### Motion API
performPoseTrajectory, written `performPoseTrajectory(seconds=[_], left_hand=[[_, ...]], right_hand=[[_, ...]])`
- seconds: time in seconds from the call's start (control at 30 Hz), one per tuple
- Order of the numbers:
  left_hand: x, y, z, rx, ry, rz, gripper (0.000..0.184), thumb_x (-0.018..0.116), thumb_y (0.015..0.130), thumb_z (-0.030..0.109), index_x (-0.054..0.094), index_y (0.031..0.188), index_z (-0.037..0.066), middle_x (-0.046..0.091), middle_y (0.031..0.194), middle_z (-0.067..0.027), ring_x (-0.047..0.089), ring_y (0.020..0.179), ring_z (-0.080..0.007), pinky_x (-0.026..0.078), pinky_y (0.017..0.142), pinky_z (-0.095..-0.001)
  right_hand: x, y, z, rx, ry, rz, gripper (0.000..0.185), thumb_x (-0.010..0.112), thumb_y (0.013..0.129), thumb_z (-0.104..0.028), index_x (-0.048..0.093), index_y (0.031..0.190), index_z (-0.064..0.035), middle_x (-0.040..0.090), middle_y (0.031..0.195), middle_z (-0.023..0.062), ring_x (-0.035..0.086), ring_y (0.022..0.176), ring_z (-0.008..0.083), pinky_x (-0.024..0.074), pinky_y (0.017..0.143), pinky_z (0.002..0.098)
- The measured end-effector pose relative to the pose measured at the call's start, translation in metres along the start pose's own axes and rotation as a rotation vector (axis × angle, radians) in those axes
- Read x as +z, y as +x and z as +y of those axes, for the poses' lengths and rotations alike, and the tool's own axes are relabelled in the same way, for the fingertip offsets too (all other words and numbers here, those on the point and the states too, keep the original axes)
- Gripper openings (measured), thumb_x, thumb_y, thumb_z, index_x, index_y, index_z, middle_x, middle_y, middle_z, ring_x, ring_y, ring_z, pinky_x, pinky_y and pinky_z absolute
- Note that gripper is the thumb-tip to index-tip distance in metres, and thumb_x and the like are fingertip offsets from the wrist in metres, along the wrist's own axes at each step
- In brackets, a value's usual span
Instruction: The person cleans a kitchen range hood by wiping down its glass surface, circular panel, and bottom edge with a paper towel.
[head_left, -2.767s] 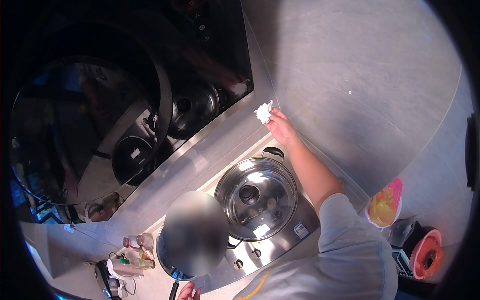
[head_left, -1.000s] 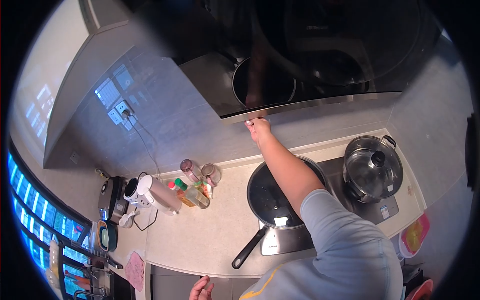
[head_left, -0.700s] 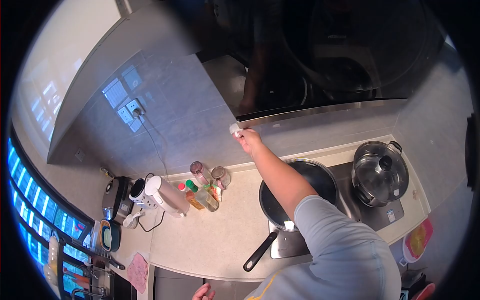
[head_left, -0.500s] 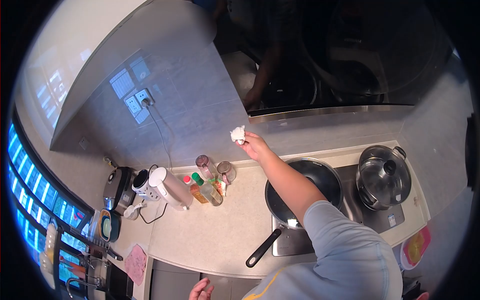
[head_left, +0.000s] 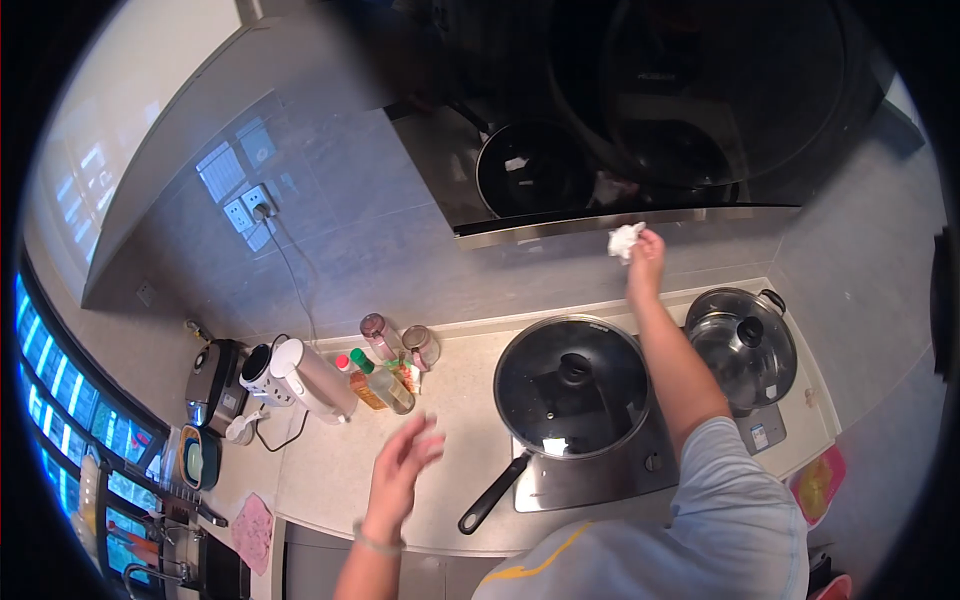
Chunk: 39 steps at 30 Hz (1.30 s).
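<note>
My right hand (head_left: pixel 648 266) is closed around a crumpled white tissue (head_left: pixel 625 242), held just below the metal lower edge of the dark range hood (head_left: pixel 560 232). Whether the tissue touches that edge I cannot tell. My left hand (head_left: pixel 400 470) is raised over the front of the counter, fingers apart and slightly blurred, with nothing in it. Between my two arms, a black frying pan (head_left: pixel 487 497) with a glass lid (head_left: pixel 530 400) sits on the cooktop (head_left: pixel 590 485). Behind my right forearm stands a steel pot (head_left: pixel 755 385), also lidded.
Bottles with red and green caps (head_left: pixel 385 388), two glass jars (head_left: pixel 420 347) and a pale kettle (head_left: pixel 310 380) stand left of the pan. A cord runs down from the wall socket (head_left: pixel 257 200). A pink cloth (head_left: pixel 252 532) lies near the sink. The pan handle juts toward the counter's front edge.
My right hand has carried the tissue to the right along the hood's lower edge. My left hand has risen into view over the counter. The whole view has shifted slightly.
</note>
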<state>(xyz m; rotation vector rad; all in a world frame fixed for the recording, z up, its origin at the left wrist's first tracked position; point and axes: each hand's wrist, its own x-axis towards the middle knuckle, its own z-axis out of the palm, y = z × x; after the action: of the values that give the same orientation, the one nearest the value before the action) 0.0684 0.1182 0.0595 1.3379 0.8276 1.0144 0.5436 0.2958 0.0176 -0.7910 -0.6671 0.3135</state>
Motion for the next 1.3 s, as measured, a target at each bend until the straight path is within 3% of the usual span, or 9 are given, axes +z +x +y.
performPoseTrajectory(seconds=[0.33, 0.43, 0.63, 0.73, 0.8, 0.9, 1.0, 1.07, 1.3], left_hand=[[0.112, 0.289, -0.022, 0.050, 0.122, 0.143, 0.088, 0.055, 0.088, 0.010, -0.006, 0.150, 0.009, 0.018, 0.153, -0.0170, 0.040, 0.128, -0.0228, 0.040, 0.095, -0.0313], [0.134, 0.317, -0.032, 0.132, 0.094, 0.246, 0.087, 0.053, 0.086, 0.007, -0.009, 0.148, 0.002, -0.005, 0.156, -0.0206, 0.009, 0.144, -0.0273, 0.014, 0.114, -0.0343], [0.131, 0.329, -0.032, 0.127, 0.065, 0.239, 0.089, 0.055, 0.083, 0.007, -0.006, 0.148, 0.000, -0.011, 0.156, -0.0182, -0.014, 0.144, -0.0222, 0.002, 0.115, -0.0320], [0.136, 0.313, -0.019, 0.084, 0.024, 0.269, 0.089, 0.058, 0.081, 0.008, 0.001, 0.151, 0.008, 0.010, 0.156, -0.0167, 0.016, 0.141, -0.0235, 0.010, 0.114, -0.0332], [0.135, 0.299, -0.008, 0.028, 0.035, 0.312, 0.084, 0.055, 0.081, 0.004, 0.013, 0.152, 0.018, 0.028, 0.149, -0.0170, 0.049, 0.102, -0.0130, 0.042, 0.078, -0.0269], [0.122, 0.299, -0.020, 0.048, -0.034, 0.447, 0.060, 0.051, 0.083, 0.003, 0.040, 0.140, 0.014, 0.049, 0.123, -0.0024, 0.052, 0.094, -0.0125, 0.044, 0.072, -0.0280], [0.145, 0.285, -0.028, 0.003, -0.072, 0.303, 0.048, 0.047, 0.086, 0.006, 0.045, 0.134, 0.013, 0.044, 0.136, -0.0062, 0.053, 0.105, -0.0169, 0.046, 0.086, -0.0410], [0.192, 0.257, -0.012, 0.011, -0.045, 0.056, 0.041, 0.043, 0.089, 0.002, 0.048, 0.130, 0.008, 0.052, 0.126, -0.0093, 0.058, 0.101, -0.0203, 0.049, 0.089, -0.0431], [0.319, 0.198, 0.003, -0.040, -0.182, -0.450, 0.042, 0.059, 0.092, 0.015, 0.044, 0.130, 0.003, 0.058, 0.120, -0.0129, 0.061, 0.103, -0.0240, 0.054, 0.083, -0.0376]], right_hand=[[-0.125, 0.102, -0.069, 0.066, -0.289, 0.074, 0.047, 0.044, 0.084, 0.007, 0.032, 0.129, 0.0008, 0.056, 0.113, 0.0162, 0.058, 0.101, 0.0199, 0.0470, 0.089, 0.0289], [-0.131, 0.107, -0.077, 0.099, -0.296, -0.006, 0.053, 0.043, 0.084, 0.008, 0.026, 0.133, 0.0009, 0.054, 0.117, 0.0174, 0.057, 0.105, 0.0219, 0.0452, 0.093, 0.0299], [-0.146, 0.120, -0.063, 0.122, -0.201, -0.028, 0.054, 0.045, 0.083, 0.010, 0.026, 0.133, 0.0005, 0.052, 0.123, 0.0176, 0.054, 0.111, 0.0237, 0.0435, 0.097, 0.0316], [-0.154, 0.118, -0.050, 0.129, 0.074, -0.064, 0.051, 0.047, 0.085, 0.008, 0.028, 0.132, 0.0006, 0.051, 0.124, 0.0174, 0.055, 0.110, 0.0238, 0.0468, 0.094, 0.0346], [-0.155, 0.103, -0.065, 0.241, 0.287, -0.113, 0.044, 0.049, 0.087, 0.006, 0.036, 0.128, 0.0006, 0.053, 0.122, 0.0174, 0.057, 0.107, 0.0240, 0.0507, 0.089, 0.0380], [-0.160, 0.083, -0.071, 0.337, 0.416, -0.167, 0.032, 0.050, 0.089, 0.003, 0.047, 0.121, 0.0000, 0.057, 0.117, 0.0161, 0.060, 0.104, 0.0246, 0.0530, 0.087, 0.0397], [-0.152, 0.055, -0.097, 0.402, 0.501, -0.168, 0.027, 0.051, 0.092, 0.000, 0.049, 0.119, -0.0002, 0.058, 0.116, 0.0150, 0.060, 0.105, 0.0250, 0.0518, 0.091, 0.0390], [-0.149, 0.039, -0.106, 0.425, 0.558, -0.175, 0.025, 0.050, 0.093, -0.002, 0.050, 0.118, -0.0012, 0.058, 0.115, 0.0142, 0.059, 0.107, 0.0251, 0.0515, 0.092, 0.0391], [-0.139, -0.012, -0.137, 0.451, 0.562, -0.267, 0.014, 0.051, 0.095, -0.010, 0.055, 0.108, -0.0054, 0.062, 0.107, 0.0073, 0.059, 0.099, 0.0169, 0.0471, 0.088, 0.0320]])
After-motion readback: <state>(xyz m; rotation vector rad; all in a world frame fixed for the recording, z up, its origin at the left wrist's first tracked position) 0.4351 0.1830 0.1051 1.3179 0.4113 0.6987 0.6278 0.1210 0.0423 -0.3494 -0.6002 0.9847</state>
